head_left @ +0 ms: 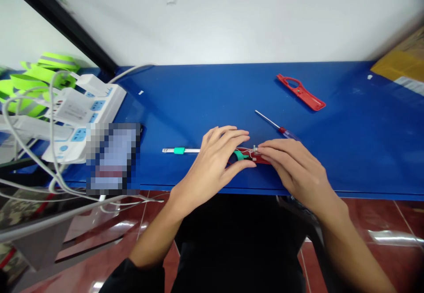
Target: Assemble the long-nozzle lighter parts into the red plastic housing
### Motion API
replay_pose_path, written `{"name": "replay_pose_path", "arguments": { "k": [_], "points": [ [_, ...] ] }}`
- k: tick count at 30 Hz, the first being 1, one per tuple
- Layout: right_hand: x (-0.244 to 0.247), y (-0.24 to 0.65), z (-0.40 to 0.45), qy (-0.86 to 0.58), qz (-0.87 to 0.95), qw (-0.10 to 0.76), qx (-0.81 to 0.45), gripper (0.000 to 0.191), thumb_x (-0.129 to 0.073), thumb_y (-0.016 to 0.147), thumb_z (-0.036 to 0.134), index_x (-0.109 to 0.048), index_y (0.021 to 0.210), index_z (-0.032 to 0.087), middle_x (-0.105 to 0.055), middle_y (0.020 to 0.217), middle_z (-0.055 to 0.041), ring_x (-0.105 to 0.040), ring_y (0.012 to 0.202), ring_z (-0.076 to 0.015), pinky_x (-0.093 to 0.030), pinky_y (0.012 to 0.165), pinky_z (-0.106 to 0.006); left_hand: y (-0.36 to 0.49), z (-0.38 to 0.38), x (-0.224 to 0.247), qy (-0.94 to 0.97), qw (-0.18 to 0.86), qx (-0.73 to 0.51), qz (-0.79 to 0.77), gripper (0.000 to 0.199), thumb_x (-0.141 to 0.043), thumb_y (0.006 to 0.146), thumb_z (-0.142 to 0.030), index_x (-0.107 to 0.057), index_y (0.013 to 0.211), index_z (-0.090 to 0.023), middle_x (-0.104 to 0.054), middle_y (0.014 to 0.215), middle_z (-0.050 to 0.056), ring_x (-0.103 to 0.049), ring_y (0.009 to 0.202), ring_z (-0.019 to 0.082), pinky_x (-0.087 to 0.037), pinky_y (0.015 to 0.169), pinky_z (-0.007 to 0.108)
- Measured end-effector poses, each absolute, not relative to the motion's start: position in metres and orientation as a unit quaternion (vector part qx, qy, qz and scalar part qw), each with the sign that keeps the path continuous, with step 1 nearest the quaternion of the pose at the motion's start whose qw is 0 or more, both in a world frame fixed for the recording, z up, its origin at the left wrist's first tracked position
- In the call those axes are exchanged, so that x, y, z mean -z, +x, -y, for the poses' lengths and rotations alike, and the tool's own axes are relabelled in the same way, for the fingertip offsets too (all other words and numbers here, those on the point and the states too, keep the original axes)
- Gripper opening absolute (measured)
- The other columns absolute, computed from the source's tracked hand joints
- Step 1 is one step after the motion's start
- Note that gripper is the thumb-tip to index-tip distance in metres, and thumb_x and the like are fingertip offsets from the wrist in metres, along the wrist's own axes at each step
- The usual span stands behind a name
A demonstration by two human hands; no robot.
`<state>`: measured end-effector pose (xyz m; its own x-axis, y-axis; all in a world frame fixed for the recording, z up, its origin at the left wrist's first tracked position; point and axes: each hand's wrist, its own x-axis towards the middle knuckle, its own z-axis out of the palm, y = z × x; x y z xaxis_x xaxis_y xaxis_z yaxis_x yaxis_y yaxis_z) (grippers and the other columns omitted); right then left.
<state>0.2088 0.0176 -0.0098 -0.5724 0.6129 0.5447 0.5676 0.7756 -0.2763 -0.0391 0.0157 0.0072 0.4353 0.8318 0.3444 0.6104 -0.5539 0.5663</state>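
A flat red plastic piece [263, 160] lies on the glossy blue counter [347, 143], low centre of the frame, near the front edge and between my hands. It looks light and stiff, but thin. A fine pale wire [248, 153] crosses it and a small teal plastic clip [240, 155] sits at its left end; both look fragile. Safest hold: the edges of the red body, clear of the wire.

My left hand [212, 165] arches over the clip, its fingers [228, 134] curved and slightly spread, the thumb low on the near side. I cannot tell whether it is gripping. My right hand [294, 169] comes in from the right, its fingers [274, 152] closed together, the tips pinched at a small metal pin [255, 149] on the red piece.

A slim steel rod with a teal collar [180, 151] lies level, just left of my left hand. Above my right hand, a thin steel screwdriver with a red-and-clear handle [281, 129] lies aslant. Further up sits a long red plastic part with a cut-out [300, 92]. At upper left, a white power strip with blue panels [89, 107] trails white cables. A pixelated patch [112, 158] hides whatever lies beside it. No writing is readable.
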Motion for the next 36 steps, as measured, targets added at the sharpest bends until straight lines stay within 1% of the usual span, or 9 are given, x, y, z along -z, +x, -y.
{"name": "replay_pose_path", "arguments": {
  "k": [3,11,18,21,23,26,30,33,36],
  "points": [
    [0.011,0.21,-0.018,-0.336,0.886,0.318,-0.035,0.043,-0.063,0.099,0.0,-0.064,0.138,0.018,-0.073,0.131,-0.0124,-0.07,0.119,-0.0234,-0.054,0.106,-0.041,-0.05,-0.011,-0.01,0.846,0.165,-0.261,-0.435,0.045,-0.072,0.101,-0.044,-0.061,0.141,-0.024,-0.065,0.153,0.01,-0.052,0.148,0.029,-0.036,0.126,0.054],
    [0.012,0.212,-0.018,-0.353,0.884,0.306,-0.029,0.042,-0.056,0.103,0.004,-0.063,0.14,0.025,-0.074,0.13,-0.0103,-0.07,0.117,-0.0252,-0.053,0.099,-0.044,-0.058,-0.012,-0.007,0.847,0.177,-0.23,-0.445,0.043,-0.07,0.103,-0.044,-0.063,0.14,-0.024,-0.065,0.151,0.01,-0.053,0.147,0.029,-0.043,0.121,0.052],
    [0.01,0.212,-0.019,-0.346,0.893,0.286,-0.033,0.037,-0.057,0.103,0.003,-0.063,0.136,0.02,-0.073,0.129,-0.012,-0.068,0.118,-0.0252,-0.052,0.102,-0.044,-0.057,-0.013,-0.005,0.845,0.189,-0.234,-0.442,0.037,-0.069,0.103,-0.045,-0.066,0.132,-0.022,-0.066,0.149,0.01,-0.054,0.144,0.028,-0.044,0.119,0.05],
    [0.01,0.212,-0.019,-0.34,0.896,0.284,-0.041,0.037,-0.057,0.103,0.003,-0.063,0.136,0.019,-0.073,0.129,-0.0122,-0.068,0.118,-0.0249,-0.052,0.102,-0.044,-0.057,-0.012,-0.004,0.847,0.183,-0.238,-0.439,0.038,-0.069,0.103,-0.045,-0.066,0.132,-0.021,-0.066,0.149,0.01,-0.054,0.144,0.027,-0.043,0.119,0.048],
    [0.01,0.212,-0.019,-0.338,0.897,0.281,-0.046,0.038,-0.057,0.103,0.004,-0.063,0.137,0.02,-0.073,0.13,-0.0122,-0.068,0.118,-0.0248,-0.053,0.102,-0.044,-0.057,-0.012,-0.003,0.847,0.181,-0.237,-0.439,0.041,-0.068,0.103,-0.045,-0.064,0.137,-0.021,-0.066,0.15,0.01,-0.054,0.144,0.027,-0.042,0.12,0.048],
    [0.011,0.212,-0.018,-0.344,0.896,0.276,-0.05,0.039,-0.057,0.104,0.005,-0.063,0.138,0.022,-0.073,0.131,-0.0116,-0.068,0.118,-0.0247,-0.054,0.102,-0.044,-0.058,-0.011,-0.003,0.844,0.184,-0.243,-0.441,0.045,-0.068,0.103,-0.045,-0.061,0.141,-0.022,-0.066,0.15,0.01,-0.054,0.145,0.027,-0.042,0.121,0.048],
    [0.013,0.213,-0.019,-0.347,0.896,0.272,-0.049,0.038,-0.058,0.104,0.006,-0.064,0.138,0.02,-0.073,0.132,-0.0119,-0.069,0.118,-0.0248,-0.055,0.104,-0.045,-0.058,-0.01,-0.001,0.844,0.186,-0.257,-0.433,0.036,-0.07,0.102,-0.043,-0.066,0.131,-0.022,-0.069,0.146,0.009,-0.055,0.145,0.027,-0.044,0.122,0.05],
    [0.014,0.213,-0.019,-0.342,0.898,0.274,-0.046,0.038,-0.058,0.104,0.007,-0.064,0.139,0.02,-0.074,0.132,-0.0113,-0.069,0.121,-0.0254,-0.055,0.107,-0.046,-0.059,-0.009,0.001,0.845,0.174,-0.268,-0.429,0.039,-0.071,0.102,-0.042,-0.067,0.135,-0.022,-0.069,0.146,0.01,-0.057,0.144,0.028,-0.046,0.12,0.053],
    [0.012,0.213,-0.019,-0.342,0.896,0.278,-0.047,0.035,-0.059,0.104,0.008,-0.066,0.136,0.02,-0.076,0.129,-0.0104,-0.07,0.119,-0.0252,-0.056,0.106,-0.046,-0.059,-0.009,0.004,0.852,0.15,-0.267,-0.426,0.041,-0.071,0.102,-0.042,-0.067,0.137,-0.023,-0.07,0.146,0.01,-0.059,0.143,0.03,-0.049,0.118,0.056]
  ]
}}
